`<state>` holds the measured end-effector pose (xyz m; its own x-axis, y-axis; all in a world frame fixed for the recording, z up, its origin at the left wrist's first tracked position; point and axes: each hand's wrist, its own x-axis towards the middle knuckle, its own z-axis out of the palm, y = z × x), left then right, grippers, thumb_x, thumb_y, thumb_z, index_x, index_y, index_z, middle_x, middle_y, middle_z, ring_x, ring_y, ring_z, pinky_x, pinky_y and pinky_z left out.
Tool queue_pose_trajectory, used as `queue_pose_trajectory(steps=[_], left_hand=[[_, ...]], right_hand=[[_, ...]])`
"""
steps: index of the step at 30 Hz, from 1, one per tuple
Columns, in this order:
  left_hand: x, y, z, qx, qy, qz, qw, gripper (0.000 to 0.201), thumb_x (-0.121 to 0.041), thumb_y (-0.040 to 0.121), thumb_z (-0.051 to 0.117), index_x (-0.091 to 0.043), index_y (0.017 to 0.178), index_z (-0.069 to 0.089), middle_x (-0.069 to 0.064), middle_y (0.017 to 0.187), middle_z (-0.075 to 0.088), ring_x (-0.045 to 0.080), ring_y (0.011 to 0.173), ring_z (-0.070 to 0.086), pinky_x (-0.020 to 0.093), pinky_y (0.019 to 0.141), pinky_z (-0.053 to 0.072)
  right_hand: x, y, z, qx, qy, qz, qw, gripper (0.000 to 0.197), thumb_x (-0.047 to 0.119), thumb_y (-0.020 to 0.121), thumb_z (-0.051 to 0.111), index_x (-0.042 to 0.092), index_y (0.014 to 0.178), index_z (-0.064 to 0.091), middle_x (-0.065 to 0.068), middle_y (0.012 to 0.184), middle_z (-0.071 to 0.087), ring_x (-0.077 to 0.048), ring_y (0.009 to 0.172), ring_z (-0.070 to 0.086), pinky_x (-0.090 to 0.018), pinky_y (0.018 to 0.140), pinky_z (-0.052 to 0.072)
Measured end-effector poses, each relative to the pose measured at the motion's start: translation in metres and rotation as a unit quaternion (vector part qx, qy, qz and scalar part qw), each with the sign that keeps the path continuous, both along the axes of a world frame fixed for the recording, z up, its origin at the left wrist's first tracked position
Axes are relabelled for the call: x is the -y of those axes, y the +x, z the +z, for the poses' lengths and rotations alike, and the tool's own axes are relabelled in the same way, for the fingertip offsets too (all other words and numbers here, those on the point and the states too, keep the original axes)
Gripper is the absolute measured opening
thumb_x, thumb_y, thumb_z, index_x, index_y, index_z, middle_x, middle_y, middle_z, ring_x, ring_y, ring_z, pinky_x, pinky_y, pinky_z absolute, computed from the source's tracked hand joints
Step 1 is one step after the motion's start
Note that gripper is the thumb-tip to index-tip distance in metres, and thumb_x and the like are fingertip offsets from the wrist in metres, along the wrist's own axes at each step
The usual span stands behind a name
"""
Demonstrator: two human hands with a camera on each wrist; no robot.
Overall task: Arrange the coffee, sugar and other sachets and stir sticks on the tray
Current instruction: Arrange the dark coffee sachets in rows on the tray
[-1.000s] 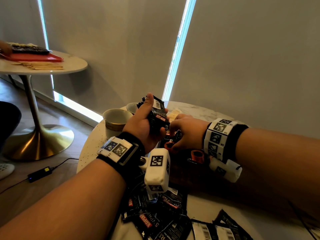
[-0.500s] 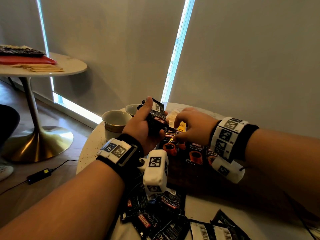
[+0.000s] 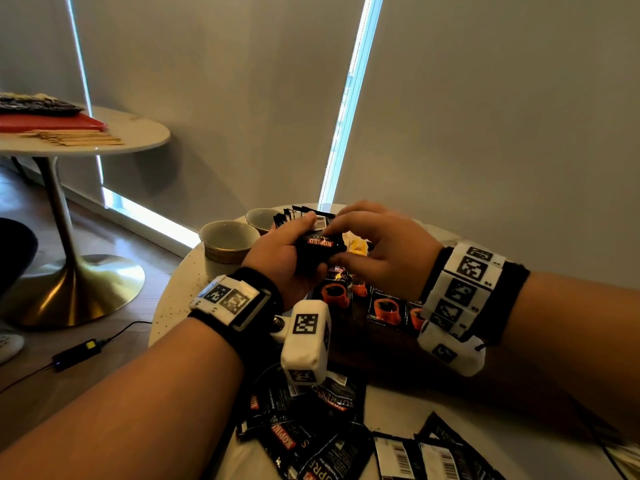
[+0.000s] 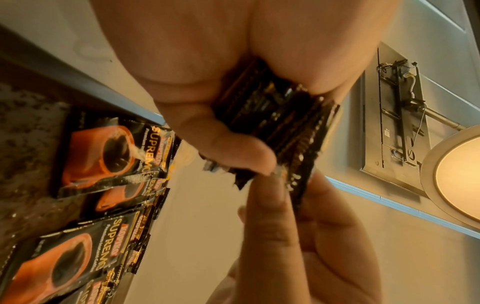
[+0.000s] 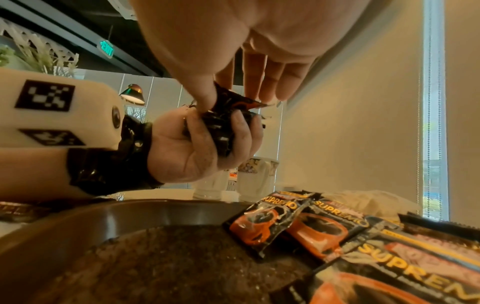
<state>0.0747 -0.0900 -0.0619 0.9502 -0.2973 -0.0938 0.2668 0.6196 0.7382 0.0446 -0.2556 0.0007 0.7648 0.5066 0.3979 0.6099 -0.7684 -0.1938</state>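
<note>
My left hand point(image 3: 282, 259) grips a thick stack of black coffee sachets point(image 3: 318, 242) above the far left of the dark tray point(image 3: 367, 344). My right hand point(image 3: 381, 251) meets it from the right, and its thumb and fingers pinch the top sachet point(image 5: 231, 100) of that stack. The left wrist view shows the stack point(image 4: 280, 123) edge-on, with right-hand fingers point(image 4: 272, 226) at its end. A row of sachets with orange cups point(image 3: 384, 306) lies overlapping along the tray's far side point(image 5: 285, 224). A yellow sachet point(image 3: 356, 245) shows behind the hands.
Loose black sachets point(image 3: 311, 427) lie scattered on the white table in front of the tray. Two cups point(image 3: 227, 244) stand at the far left of the table. A second round table at left carries a red tray and wooden stir sticks point(image 3: 72, 137).
My right hand has lifted from the row of sachets on the tray up to the stack. My left hand has tipped the stack toward it.
</note>
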Motion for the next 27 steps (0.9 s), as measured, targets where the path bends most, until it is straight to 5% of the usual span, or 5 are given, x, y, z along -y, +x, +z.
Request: queue_pose_trajectory(steps=[4,10,16,20,27], left_hand=[[0.002,0.002,0.0,0.006,0.009,-0.003,1.0,0.057,-0.053,0.093,0.059,-0.012,0.132,0.058,0.014,0.111,0.063,0.023,0.087,0.062,0.023,0.044,0.049],[0.0,0.008,-0.006,0.049,0.018,0.003,0.999,0.085,-0.043,0.071,0.084,-0.021,0.144,0.046,0.017,0.118,0.063,0.028,0.088,0.065,0.031,0.052,0.051],[0.0,0.007,-0.008,0.067,0.031,-0.031,0.997,0.075,-0.02,0.073,0.074,-0.009,0.142,0.046,0.02,0.107,0.067,0.029,0.08,0.071,0.029,0.048,0.052],[0.0,0.006,-0.008,0.068,0.028,-0.031,0.997,0.067,-0.019,0.082,0.071,-0.003,0.141,0.045,0.023,0.107,0.066,0.029,0.075,0.071,0.027,0.044,0.05],[-0.002,0.007,-0.009,0.077,0.031,-0.018,0.996,0.071,-0.022,0.076,0.071,-0.005,0.14,0.047,0.022,0.112,0.064,0.026,0.074,0.071,0.029,0.047,0.051]], right_hand=[[0.003,0.006,0.002,0.026,0.009,-0.031,0.999,0.022,0.028,0.098,0.057,0.027,0.117,0.068,0.029,0.087,0.05,0.019,0.085,0.047,-0.004,0.069,0.031],[0.012,0.011,0.005,0.039,0.093,-0.082,0.992,0.03,0.026,0.105,0.044,0.013,0.09,0.067,0.008,0.06,0.047,-0.002,0.057,0.047,-0.021,0.053,0.03],[0.008,0.014,0.008,-0.036,0.18,-0.12,0.976,0.033,0.028,0.106,0.041,0.018,0.084,0.064,0.005,0.066,0.06,-0.003,0.048,0.048,-0.018,0.047,0.041],[0.007,0.017,0.009,-0.012,0.199,-0.144,0.969,0.012,0.03,0.1,0.055,0.024,0.111,0.056,0.007,0.09,0.061,-0.003,0.072,0.055,-0.018,0.061,0.042],[0.003,0.006,0.008,-0.041,0.096,-0.1,0.989,0.043,0.052,0.07,0.08,0.031,0.1,0.056,0.012,0.103,0.054,-0.005,0.084,0.053,-0.017,0.068,0.041]])
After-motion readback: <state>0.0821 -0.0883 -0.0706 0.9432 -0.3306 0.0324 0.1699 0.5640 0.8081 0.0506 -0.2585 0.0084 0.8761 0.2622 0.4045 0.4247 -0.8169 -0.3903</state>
